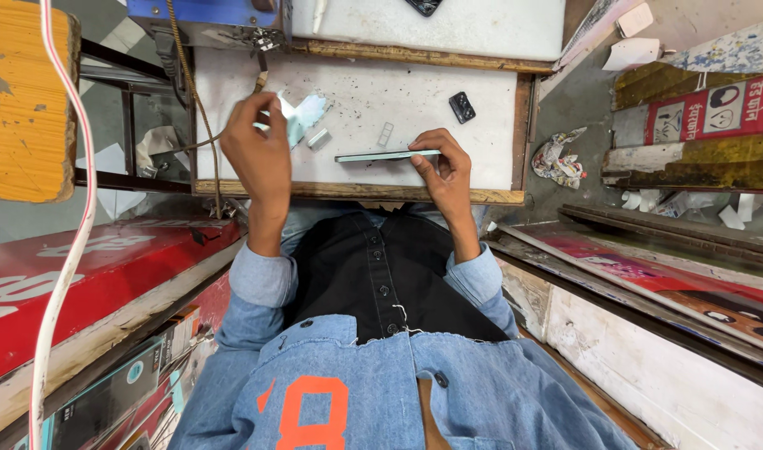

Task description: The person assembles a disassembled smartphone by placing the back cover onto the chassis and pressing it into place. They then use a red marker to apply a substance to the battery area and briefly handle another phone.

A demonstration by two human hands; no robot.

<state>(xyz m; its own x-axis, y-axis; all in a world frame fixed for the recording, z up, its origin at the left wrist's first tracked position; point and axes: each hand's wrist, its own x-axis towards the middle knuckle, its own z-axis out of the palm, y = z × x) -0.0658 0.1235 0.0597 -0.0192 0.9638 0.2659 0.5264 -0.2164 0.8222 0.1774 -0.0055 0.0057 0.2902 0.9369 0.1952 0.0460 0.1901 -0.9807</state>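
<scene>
Here, at the far left, a worn yellow board (23,100) juts in, and a red-and-white cable (65,250) runs down past it, over a red signboard (81,283) below. Next comes my left hand (261,150), raised over the left part of the white desk (356,100). Its fingers (275,112) are pinched shut on a crumpled piece of pale blue-green film (302,115), which lifts up and to the right of my fingertips. A thin brown wire (194,92) drops along the desk's left edge beside my wrist.

Just right of the film, a small white block (318,138) lies on the desk, and a little further right a small pale tray-shaped piece (386,134). Near the front of the desk sits the phone (387,155), seen edge-on as a thin, light green slab, level and close to the wooden front rim. My right hand (444,167) grips its right end, fingers (431,143) closed over the top edge and thumb underneath; its left end is free.

Behind and to the right, well apart from my hands, a small black camera piece (461,107) rests on the desk. Past the desk's right edge, a crumpled wrapper (558,160) lies on the floor, with stacked painted boards (698,125) beyond.
</scene>
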